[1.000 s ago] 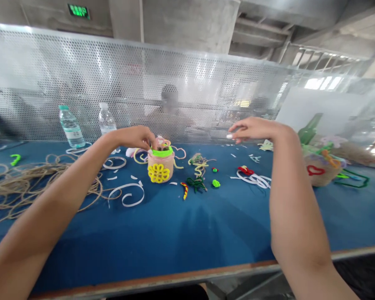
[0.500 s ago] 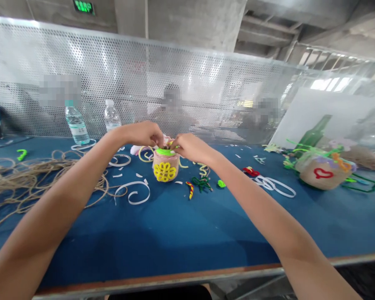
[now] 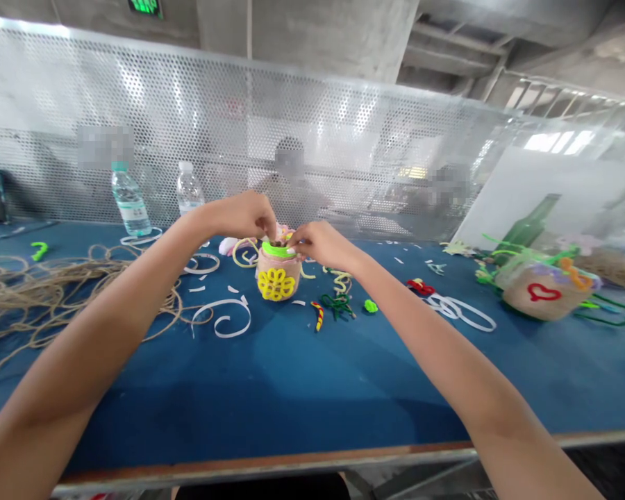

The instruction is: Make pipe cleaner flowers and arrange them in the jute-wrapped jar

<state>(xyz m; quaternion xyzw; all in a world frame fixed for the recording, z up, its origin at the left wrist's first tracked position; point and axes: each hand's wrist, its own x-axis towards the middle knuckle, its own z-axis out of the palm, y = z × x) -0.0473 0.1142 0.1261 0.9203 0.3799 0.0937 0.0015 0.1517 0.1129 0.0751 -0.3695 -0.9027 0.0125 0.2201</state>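
Observation:
A small jar [image 3: 295,272] wrapped in beige cord stands upright on the blue table, with a yellow looped flower [image 3: 276,284] on its front and a bright green band [image 3: 275,251] round its rim. Above the opening's left side, my left hand [image 3: 254,214] is closed in a pinch, fingertips down. My right hand [image 3: 315,241] is also closed, its fingertips touching the rim's right side. Something small and dark shows at the opening between them. What either hand pinches is too small to make out.
Tangled twine [image 3: 78,292] lies left. White strips [image 3: 232,335] and a dark green pipe-cleaner piece [image 3: 337,304] surround the jar. Water bottles [image 3: 134,208] stand behind. A pot with a red heart [image 3: 521,295] and a green bottle [image 3: 534,221] are right, before a perforated partition [image 3: 344,139].
My left fingertips have risen slightly from the opening, and the gap between my hands is a little wider. The jar stays in place; the view has shifted slightly.

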